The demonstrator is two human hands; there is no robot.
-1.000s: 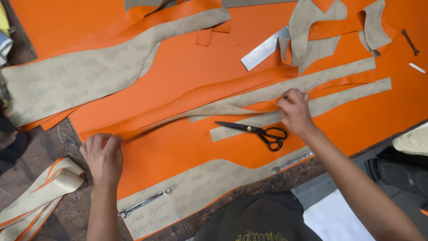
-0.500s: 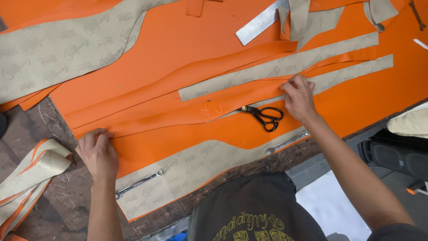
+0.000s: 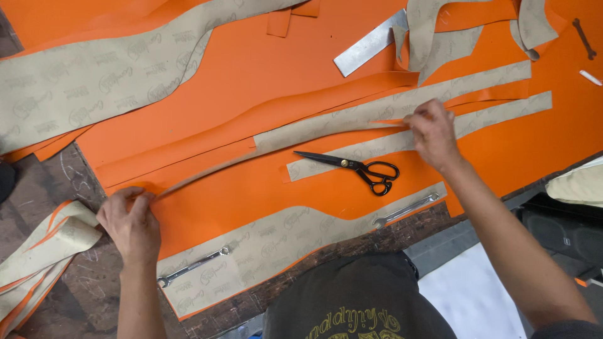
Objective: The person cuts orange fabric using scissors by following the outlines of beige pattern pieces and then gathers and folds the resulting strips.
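Head view, left hand [image 3: 130, 225] and right hand [image 3: 432, 130] pinching long strip [image 3: 326, 123], fingertips hidden.

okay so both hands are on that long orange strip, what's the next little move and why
Probably pull the strip gently taut and lift it away. The left hand pinches its near end, the right hand grips its far part, and it already looks cut; the scissors lie idle.

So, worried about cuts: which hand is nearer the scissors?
Right. The right hand sits just up-right of the scissors; the left hand is far off at the strip's left end.
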